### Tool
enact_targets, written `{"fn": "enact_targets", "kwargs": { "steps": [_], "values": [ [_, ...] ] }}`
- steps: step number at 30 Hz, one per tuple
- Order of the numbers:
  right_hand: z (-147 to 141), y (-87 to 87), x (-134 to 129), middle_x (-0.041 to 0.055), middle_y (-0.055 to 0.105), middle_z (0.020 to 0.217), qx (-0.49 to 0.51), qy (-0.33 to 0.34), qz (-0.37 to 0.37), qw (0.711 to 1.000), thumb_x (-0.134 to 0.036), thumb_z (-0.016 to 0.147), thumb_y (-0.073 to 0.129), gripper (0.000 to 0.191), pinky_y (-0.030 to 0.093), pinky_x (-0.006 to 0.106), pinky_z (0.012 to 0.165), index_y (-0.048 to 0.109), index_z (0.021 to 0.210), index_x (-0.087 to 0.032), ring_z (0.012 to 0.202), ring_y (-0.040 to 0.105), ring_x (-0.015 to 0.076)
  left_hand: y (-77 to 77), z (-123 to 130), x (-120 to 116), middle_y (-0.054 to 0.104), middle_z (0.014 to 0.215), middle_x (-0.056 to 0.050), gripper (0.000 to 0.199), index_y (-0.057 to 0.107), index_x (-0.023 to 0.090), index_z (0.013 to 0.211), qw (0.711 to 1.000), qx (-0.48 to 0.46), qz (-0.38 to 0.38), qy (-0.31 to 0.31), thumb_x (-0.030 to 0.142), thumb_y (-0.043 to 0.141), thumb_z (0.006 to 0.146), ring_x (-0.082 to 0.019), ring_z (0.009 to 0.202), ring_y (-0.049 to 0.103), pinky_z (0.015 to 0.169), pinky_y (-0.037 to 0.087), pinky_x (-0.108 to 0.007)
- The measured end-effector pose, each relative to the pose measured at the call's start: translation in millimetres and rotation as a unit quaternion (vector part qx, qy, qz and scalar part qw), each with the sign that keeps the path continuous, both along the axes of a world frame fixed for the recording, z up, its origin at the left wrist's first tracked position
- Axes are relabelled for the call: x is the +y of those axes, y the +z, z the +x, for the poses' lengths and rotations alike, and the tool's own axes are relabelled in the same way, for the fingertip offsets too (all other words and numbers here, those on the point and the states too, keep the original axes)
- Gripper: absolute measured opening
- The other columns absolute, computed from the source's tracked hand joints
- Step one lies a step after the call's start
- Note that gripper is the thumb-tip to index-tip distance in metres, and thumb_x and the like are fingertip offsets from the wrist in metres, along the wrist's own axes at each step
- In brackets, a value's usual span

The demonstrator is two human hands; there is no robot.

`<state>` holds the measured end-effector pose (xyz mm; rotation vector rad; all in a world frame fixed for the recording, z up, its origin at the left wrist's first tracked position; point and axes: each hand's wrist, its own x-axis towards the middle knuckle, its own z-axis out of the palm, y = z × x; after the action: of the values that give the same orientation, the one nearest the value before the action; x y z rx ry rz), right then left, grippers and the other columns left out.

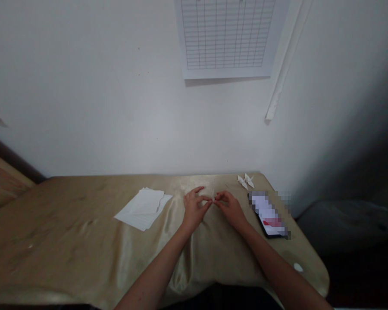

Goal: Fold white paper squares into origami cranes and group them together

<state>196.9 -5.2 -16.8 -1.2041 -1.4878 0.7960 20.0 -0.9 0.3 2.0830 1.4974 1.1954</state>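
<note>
Near the middle of the cloth-covered table, my left hand point(195, 206) is closed in a pinch of thumb and index finger, its other fingers spread. My right hand point(229, 206) pinches from the opposite side, and the fingertips of both nearly meet. Between them is a tiny pale bit that looks like a small piece of paper point(213, 200); its shape is mostly hidden. Two folded white paper cranes point(248, 181) rest beyond my right hand by the far edge. A stack of white paper sheets point(142, 209) lies left of my left hand.
A phone point(268, 215) with a lit, blurred screen lies right of my right hand. A small white scrap point(298, 267) is near the right edge of the wrinkled tan tablecloth point(67, 232). Behind stands a white wall with a printed grid sheet point(226, 38).
</note>
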Motion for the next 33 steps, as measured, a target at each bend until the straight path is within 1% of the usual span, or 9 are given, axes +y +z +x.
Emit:
{"fn": "enact_targets", "kwargs": {
  "steps": [4,7,9,11,13,18,20,25,33],
  "values": [
    [0.4,0.3,-0.2,0.0085,0.071,0.104,-0.027,0.005,0.029,0.999,-0.043,0.083,0.068,0.023,0.053,0.042,0.096,0.071,0.089,-0.021,0.1,0.067,0.0246,0.9,0.2,-1.1,0.062,0.134,-0.005,0.006,0.08,0.029,0.086,1.0,0.003,0.004,-0.002,0.026,0.077,0.082,-0.027,0.125,0.053,0.113,0.035,-0.054],
    [0.4,1.1,-0.3,0.0089,0.073,0.104,-0.046,0.004,0.045,0.998,-0.041,0.083,0.068,0.021,0.049,0.045,0.101,0.073,0.089,-0.022,0.106,0.066,0.0257,0.1,0.3,-1.0,0.062,0.133,-0.005,0.005,0.08,0.029,0.086,1.0,0.001,0.014,-0.004,0.026,0.077,0.082,-0.027,0.125,0.053,0.113,0.036,-0.054],
    [0.1,2.5,-0.7,0.0081,0.075,0.102,-0.055,0.002,0.045,0.997,-0.039,0.083,0.069,0.018,0.043,0.048,0.108,0.075,0.088,-0.022,0.109,0.066,0.0258,-0.6,0.3,-0.7,0.062,0.133,-0.005,0.005,0.08,0.029,0.085,1.0,-0.001,0.02,-0.006,0.026,0.077,0.082,-0.026,0.124,0.054,0.112,0.037,-0.053],
    [-0.1,4.2,-1.3,0.007,0.076,0.1,-0.063,-0.002,0.038,0.997,-0.037,0.083,0.069,0.016,0.034,0.052,0.115,0.076,0.088,-0.023,0.111,0.066,0.0257,-0.7,0.2,-0.7,0.062,0.133,-0.005,0.004,0.08,0.028,0.084,1.0,-0.003,0.019,-0.007,0.026,0.077,0.082,-0.026,0.124,0.054,0.112,0.037,-0.053],
    [-0.1,5.6,-1.8,0.0069,0.077,0.102,-0.067,-0.008,0.031,0.997,-0.037,0.082,0.071,0.015,0.027,0.054,0.118,0.077,0.088,-0.024,0.113,0.066,0.026,-0.4,0.0,-0.9,0.062,0.133,-0.005,0.004,0.08,0.029,0.084,1.0,-0.006,0.014,-0.006,0.026,0.076,0.082,-0.026,0.124,0.054,0.112,0.037,-0.054],
    [0.6,7.3,-2.3,0.0085,0.076,0.112,-0.061,-0.011,0.016,0.998,-0.036,0.08,0.073,0.013,0.027,0.055,0.118,0.079,0.086,-0.026,0.114,0.066,0.0271,-0.1,-0.4,-1.1,0.062,0.134,-0.005,0.007,0.08,0.028,0.086,1.0,-0.009,0.013,-0.01,0.024,0.077,0.082,-0.027,0.124,0.054,0.112,0.038,-0.054],
    [0.6,7.3,-2.4,0.0085,0.076,0.112,-0.06,-0.013,0.009,0.998,-0.037,0.08,0.074,0.014,0.025,0.057,0.119,0.079,0.086,-0.026,0.114,0.066,0.0276,-0.7,-0.2,-0.6,0.062,0.133,-0.005,0.007,0.08,0.029,0.086,1.0,-0.009,0.015,-0.01,0.024,0.077,0.082,-0.027,0.124,0.054,0.111,0.039,-0.053],
    [-0.4,6.8,-3.2,0.0082,0.076,0.112,-0.06,-0.019,0.003,0.998,-0.038,0.08,0.074,0.015,0.012,0.061,0.122,0.079,0.086,-0.025,0.114,0.066,0.028,-2.7,0.3,1.0,0.062,0.133,-0.005,0.006,0.08,0.029,0.086,1.0,-0.004,0.015,-0.009,0.026,0.077,0.082,-0.027,0.123,0.055,0.11,0.04,-0.053],
    [-3.2,10.0,-5.5,0.0079,0.076,0.113,-0.062,-0.01,-0.006,0.998,-0.035,0.08,0.072,0.012,0.008,0.062,0.122,0.079,0.084,-0.026,0.115,0.066,0.0272,-2.0,1.4,-0.4,0.063,0.131,-0.006,0.005,0.079,0.027,0.083,1.0,-0.009,0.012,-0.005,0.024,0.076,0.082,-0.027,0.122,0.055,0.11,0.039,-0.053]
  ]
}}
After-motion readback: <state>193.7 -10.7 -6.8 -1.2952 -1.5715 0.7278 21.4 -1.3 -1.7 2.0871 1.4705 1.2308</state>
